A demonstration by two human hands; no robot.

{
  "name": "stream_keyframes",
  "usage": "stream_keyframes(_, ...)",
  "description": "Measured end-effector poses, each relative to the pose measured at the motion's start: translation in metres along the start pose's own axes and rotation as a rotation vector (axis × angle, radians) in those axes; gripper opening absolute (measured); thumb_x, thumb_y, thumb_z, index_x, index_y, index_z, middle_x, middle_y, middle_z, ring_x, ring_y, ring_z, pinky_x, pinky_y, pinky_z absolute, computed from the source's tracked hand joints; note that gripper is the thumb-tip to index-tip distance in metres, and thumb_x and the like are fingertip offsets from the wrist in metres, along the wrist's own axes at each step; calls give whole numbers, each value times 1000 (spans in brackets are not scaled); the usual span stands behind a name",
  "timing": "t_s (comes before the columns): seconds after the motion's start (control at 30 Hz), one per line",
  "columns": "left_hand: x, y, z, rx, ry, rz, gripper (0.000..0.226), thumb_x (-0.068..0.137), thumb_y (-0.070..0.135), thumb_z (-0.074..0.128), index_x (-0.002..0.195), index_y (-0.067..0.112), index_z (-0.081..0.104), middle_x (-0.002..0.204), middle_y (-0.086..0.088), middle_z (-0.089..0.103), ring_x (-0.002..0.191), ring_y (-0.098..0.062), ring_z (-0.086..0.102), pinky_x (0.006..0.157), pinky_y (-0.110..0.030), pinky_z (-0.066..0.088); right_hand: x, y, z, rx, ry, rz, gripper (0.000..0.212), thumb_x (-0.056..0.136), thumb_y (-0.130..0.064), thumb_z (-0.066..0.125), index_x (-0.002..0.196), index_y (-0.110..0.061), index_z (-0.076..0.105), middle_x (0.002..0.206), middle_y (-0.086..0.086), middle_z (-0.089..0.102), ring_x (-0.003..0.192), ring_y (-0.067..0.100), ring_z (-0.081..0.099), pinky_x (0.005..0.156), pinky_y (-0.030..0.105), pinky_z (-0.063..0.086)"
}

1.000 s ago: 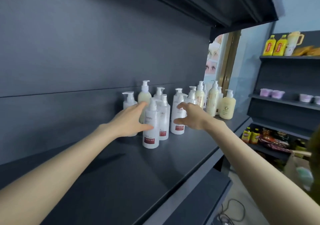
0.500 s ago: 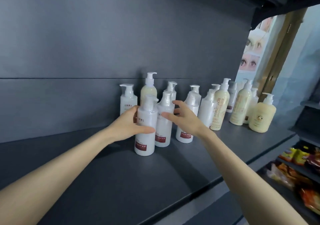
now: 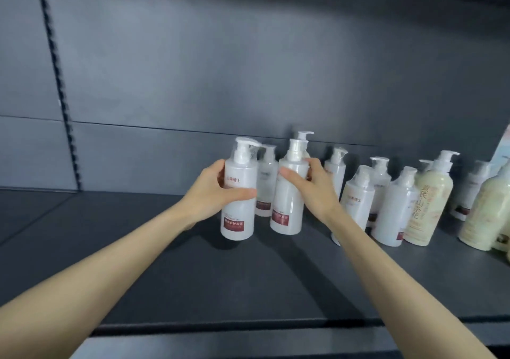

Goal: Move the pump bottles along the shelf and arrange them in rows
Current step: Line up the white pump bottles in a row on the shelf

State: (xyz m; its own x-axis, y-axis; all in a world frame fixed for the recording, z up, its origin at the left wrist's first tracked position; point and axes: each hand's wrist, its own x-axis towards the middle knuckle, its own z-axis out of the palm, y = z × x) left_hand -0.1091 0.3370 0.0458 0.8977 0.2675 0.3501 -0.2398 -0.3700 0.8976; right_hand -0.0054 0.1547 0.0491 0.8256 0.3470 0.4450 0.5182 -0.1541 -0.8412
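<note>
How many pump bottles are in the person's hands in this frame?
2. The left hand grips the leftmost white bottle; the right hand grips the white bottle beside it. The other bottles stand on the shelf.

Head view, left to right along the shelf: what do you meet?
From the left: slotted upright → left hand → left-held white bottle → right-held white bottle → right hand → lettered cream bottle → cream bottle at the right edge.
</note>
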Motion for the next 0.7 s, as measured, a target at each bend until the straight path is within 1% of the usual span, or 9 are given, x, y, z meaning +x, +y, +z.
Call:
stream_keyframes(0.07, -15, 9, -25, 15, 71, 6, 46, 71, 14, 80, 109, 18, 56, 99, 6, 68, 88, -4, 65, 72, -19, 51, -1, -20, 22, 51, -31, -37, 39, 86, -35, 66, 114, -16, 47, 95, -11, 59, 82, 1, 59, 57, 6, 44)
stream_keyframes(0.17, -42, 17, -68, 56, 162, 6, 43, 73, 15, 79, 108, 18, 55, 98, 6, 66, 86, -4, 64, 69, -16, 49, -6, -51, 64, 93, -100, -79, 37, 85, -37, 67, 108, -16, 49, 93, -9, 60, 83, 8, 61, 61, 13, 46)
stream_keyframes(0.23, -64, 19, -101, 95, 218, -1, 44, 72, 16, 80, 108, 18, 56, 98, 6, 66, 86, -5, 64, 68, -16, 48, -12, -72, 96, 95, -147, -111, 35, 83, -40, 67, 104, -18, 49, 92, -10, 62, 82, 8, 62, 62, 16, 46)
stream_keyframes(0.3, -87, 19, -137, 129, 273, -16, 46, 71, 17, 81, 109, 19, 56, 98, 5, 67, 88, -6, 64, 71, -19, 49, -20, -94, 130, 90, -209, -135, 37, 83, -41, 67, 105, -18, 50, 94, -10, 62, 82, 6, 61, 63, 20, 45)
stream_keyframes(0.43, -137, 12, -213, 177, 373, -44, 43, 69, 18, 82, 103, 22, 56, 98, 4, 67, 89, -10, 65, 75, -25, 50, -42, -132, 204, 120, -301, -175, 41, 83, -40, 67, 109, -14, 50, 96, -9, 61, 82, 3, 60, 63, 20, 45)
stream_keyframes(0.6, -198, -5, -309, 233, 427, -104, 49, 68, 21, 83, 109, 19, 57, 100, 1, 67, 92, -13, 66, 79, -30, 52, -79, -174, 300, 122, -358, -191, 43, 83, -41, 67, 108, -12, 49, 98, -6, 60, 82, 2, 59, 63, 20, 45)
stream_keyframes(0.7, -226, -19, -360, 254, 452, -127, 50, 68, 21, 84, 110, 19, 58, 99, 2, 68, 91, -13, 66, 80, -32, 52, -96, -192, 353, 102, -386, -204, 40, 84, -41, 66, 106, -13, 48, 95, -8, 58, 79, 0, 56, 58, 17, 40)
